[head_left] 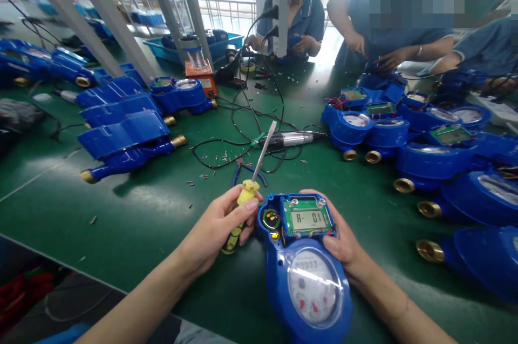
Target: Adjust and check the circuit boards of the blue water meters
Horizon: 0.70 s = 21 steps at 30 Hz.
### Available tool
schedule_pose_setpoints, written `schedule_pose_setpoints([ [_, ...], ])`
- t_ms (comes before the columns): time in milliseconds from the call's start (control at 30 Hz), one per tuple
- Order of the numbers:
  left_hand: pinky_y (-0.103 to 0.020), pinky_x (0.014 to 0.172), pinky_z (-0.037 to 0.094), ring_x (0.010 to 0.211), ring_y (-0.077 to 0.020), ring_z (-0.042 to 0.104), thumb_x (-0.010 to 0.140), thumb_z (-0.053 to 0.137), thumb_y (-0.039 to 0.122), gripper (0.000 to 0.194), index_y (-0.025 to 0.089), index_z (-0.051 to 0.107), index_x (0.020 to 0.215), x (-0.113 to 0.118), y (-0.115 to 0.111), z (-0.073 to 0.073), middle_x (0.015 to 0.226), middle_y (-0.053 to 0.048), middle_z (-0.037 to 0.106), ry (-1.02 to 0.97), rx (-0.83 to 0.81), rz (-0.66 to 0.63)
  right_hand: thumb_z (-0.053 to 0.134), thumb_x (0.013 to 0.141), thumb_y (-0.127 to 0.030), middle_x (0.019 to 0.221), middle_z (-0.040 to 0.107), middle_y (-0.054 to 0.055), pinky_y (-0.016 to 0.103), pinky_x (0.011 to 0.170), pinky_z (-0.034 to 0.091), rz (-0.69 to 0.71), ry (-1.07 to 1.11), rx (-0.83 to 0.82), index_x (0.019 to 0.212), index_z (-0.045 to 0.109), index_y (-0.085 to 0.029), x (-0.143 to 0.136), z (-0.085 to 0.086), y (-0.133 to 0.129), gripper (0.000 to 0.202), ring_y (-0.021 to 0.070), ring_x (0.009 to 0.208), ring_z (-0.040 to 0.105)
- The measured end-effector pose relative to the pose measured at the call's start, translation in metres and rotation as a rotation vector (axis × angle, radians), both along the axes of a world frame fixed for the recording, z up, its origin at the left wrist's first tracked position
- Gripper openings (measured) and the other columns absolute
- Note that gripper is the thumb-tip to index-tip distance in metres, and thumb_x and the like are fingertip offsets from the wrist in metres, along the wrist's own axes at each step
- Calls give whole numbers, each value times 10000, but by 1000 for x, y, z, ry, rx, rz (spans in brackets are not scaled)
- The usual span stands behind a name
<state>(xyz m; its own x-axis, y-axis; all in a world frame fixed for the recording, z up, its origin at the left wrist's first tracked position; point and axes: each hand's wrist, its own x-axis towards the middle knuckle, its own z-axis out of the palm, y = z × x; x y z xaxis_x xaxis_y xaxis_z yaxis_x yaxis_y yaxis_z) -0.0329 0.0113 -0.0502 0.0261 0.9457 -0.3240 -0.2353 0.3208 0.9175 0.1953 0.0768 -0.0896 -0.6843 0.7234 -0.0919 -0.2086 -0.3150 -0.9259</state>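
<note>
My left hand (pixel 226 220) is wrapped round the yellow and black handle of a screwdriver (pixel 246 193), its metal shaft tilted up and away. In my right hand (pixel 343 241) is a blue water meter (pixel 275 279), gripped by its right side near the green circuit board. The meter's small display (pixel 306 220) reads something like "A- 01". Below the display sits a round dial (pixel 311 284) under a clear cover, with red pointers. Left of the board is a round recess with a dark part and a yellow piece. The fingers behind the meter are hidden.
Blue-handled pliers (pixel 239 170) and an electric screwdriver (pixel 287 139) with looping black cable lie ahead on the green table (pixel 162 214). Small screws are scattered around. More blue meters stand at left (pixel 125 133) and right (pixel 433 157). Several co-workers (pixel 299 20) work across the table.
</note>
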Motion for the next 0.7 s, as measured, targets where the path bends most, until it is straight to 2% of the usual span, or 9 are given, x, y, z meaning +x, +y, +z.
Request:
schedule_pose_setpoints([
  [100,-180,484,354,507,-48,436,911,604,406,226,210,543,1006,0,-1,1,678,64,465,-38,25,-25,746,662,-542,1299,584,114,490,1002,473,81,20,-42,1379,395,-264,-2,0,15,846,314,1162,612],
  [300,-170,442,326,450,-34,411,912,604,401,216,211,503,897,-1,-9,-2,642,76,447,-111,17,-21,742,640,-484,1181,643,101,468,957,499,253,42,-26,1390,403,-229,-8,-1,41,862,299,1095,642],
  [533,-182,449,328,442,-41,412,905,591,455,258,218,491,931,-5,-10,-3,659,75,456,-92,30,-70,726,627,-542,1169,645,103,470,956,496,241,-28,-10,1396,402,-230,-13,5,38,891,301,1093,640],
  [600,-202,463,348,455,-61,436,920,528,516,295,224,491,940,-18,-9,-2,679,63,482,68,46,-109,719,626,-558,1171,643,109,474,951,497,232,-49,6,1395,404,-227,-13,7,37,894,306,1096,635],
  [633,-218,492,375,492,-83,479,925,497,541,314,228,504,954,-26,-9,-3,706,48,518,230,66,-116,720,625,-565,1170,642,112,474,946,499,233,-57,14,1392,406,-227,-14,8,37,895,308,1094,635],
  [700,-270,601,436,659,-158,597,931,461,560,338,245,548,1016,-47,-10,-6,830,0,623,692,116,-105,731,618,-576,1168,639,112,467,935,504,242,-56,35,1381,412,-229,-15,8,38,897,308,1085,638],
])
